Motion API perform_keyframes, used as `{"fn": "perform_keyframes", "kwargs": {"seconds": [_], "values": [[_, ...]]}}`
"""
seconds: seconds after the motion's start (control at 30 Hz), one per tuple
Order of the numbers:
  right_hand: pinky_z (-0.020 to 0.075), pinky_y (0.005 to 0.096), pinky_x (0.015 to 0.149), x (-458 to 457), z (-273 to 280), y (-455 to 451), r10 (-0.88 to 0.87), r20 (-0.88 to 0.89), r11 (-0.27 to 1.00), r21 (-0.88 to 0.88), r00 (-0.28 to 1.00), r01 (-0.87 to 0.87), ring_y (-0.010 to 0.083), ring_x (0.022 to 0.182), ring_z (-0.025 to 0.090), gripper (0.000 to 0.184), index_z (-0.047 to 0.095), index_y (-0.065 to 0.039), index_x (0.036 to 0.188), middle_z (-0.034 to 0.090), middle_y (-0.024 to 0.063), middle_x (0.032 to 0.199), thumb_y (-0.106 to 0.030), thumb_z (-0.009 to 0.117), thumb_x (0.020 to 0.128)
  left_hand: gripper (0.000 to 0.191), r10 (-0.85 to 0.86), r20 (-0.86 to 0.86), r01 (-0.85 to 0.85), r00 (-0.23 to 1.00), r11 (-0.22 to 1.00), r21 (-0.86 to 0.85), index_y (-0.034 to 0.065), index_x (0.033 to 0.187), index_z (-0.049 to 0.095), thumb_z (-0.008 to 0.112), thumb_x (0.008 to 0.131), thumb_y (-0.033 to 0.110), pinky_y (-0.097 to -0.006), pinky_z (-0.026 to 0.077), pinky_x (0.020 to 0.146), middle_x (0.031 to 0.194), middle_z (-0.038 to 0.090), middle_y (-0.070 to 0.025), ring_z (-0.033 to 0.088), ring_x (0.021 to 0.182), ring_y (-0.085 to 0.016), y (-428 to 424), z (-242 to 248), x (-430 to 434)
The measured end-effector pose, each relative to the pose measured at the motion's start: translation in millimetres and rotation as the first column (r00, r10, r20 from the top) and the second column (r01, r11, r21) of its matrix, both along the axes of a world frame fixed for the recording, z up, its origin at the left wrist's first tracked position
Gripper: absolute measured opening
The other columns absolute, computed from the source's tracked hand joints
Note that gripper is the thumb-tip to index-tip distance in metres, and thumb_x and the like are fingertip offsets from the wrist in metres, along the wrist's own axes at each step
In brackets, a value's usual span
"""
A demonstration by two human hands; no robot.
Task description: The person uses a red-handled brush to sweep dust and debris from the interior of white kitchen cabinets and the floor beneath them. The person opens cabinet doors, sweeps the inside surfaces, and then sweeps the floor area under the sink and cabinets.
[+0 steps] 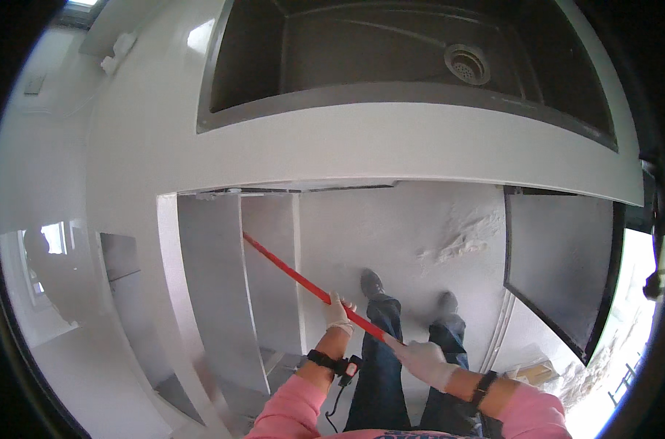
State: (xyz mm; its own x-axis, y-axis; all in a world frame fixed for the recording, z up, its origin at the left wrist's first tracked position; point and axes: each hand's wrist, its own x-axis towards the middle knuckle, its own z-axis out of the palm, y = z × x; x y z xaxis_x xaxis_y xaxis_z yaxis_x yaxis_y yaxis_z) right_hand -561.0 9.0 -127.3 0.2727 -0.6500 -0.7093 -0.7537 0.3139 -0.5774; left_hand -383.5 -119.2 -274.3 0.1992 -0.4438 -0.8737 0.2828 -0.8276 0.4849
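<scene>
Both my hands wear pale gloves and grip one long red pole [288, 270], which slants across the floor in front of my legs. My left hand [339, 315] wraps around its middle. Closer to my body, my right hand [423, 359] holds the near end. The far end of the pole passes out of sight at the edge of an upright grey panel [214, 285], so what it carries cannot be seen. Below the counter, a patch of white debris [467, 244] lies on the pale floor [354, 230], ahead of my shoes.
A white countertop [365, 142] with a dark sink [343, 66] spans the space before me. To the right juts a dark-edged panel [563, 263]. A plastic-wrapped package [533, 373] rests on the floor at lower right. White crumpled material [118, 52] sits on the counter's far left.
</scene>
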Motion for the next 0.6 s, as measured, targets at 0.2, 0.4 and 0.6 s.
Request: {"fn": "perform_keyframes", "kwargs": {"seconds": [0.2, 0.4, 0.6], "values": [[0.0504, 0.0444, 0.062, 52, -6, -46, -0.041, 0.162, 0.987, -0.146, 0.986, 0.065, 0.0334, 0.076, 0.063, 0.048, 0.036, -0.008, 0.131, 0.061, 0.0168, 0.086, -0.024, 0.05, 0.088, 0.021, -0.042, 0.237, 0.043, 0.971, 0.999, 0.001, 0.0152, 0.096, 0.04, 0.049, 0.092, 0.034, -0.0269, 0.031, 0.033, 0.059, 0.038, 0.0015, 0.037, 0.039, -0.011, -44, -8, 52], [0.05, 0.0462, 0.064, -30, -16, 17, 0.058, -0.022, 0.996, 0.07, 0.998, -0.057, 0.0337, 0.074, 0.064, 0.031, 0.052, -0.005, 0.109, 0.063, 0.0157, 0.08, -0.027, 0.048, 0.088, 0.041, -0.242, 0.407, 0.259, 0.881, 0.966, 0.015, 0.0118, 0.115, 0.043, 0.047, 0.091, 0.045, -0.0288, 0.032, 0.033, 0.06, 0.041, -0.0004, 0.038, 0.039, -0.012, -50, -52, 144], [0.0498, 0.0461, 0.062, -75, 1, 72, 0.23, -0.113, 0.949, 0.247, 0.967, -0.197, 0.0319, 0.072, 0.064, 0.032, 0.055, -0.01, 0.111, 0.065, 0.0135, 0.078, -0.033, 0.047, 0.09, 0.051, -0.438, 0.745, 0.612, 0.503, 0.789, 0.052, 0.0015, 0.107, 0.052, 0.045, 0.091, 0.049, -0.0415, 0.046, 0.059, 0.081, 0.06, -0.0148, 0.058, 0.066, -0.032, -100, -120, 207]]}}
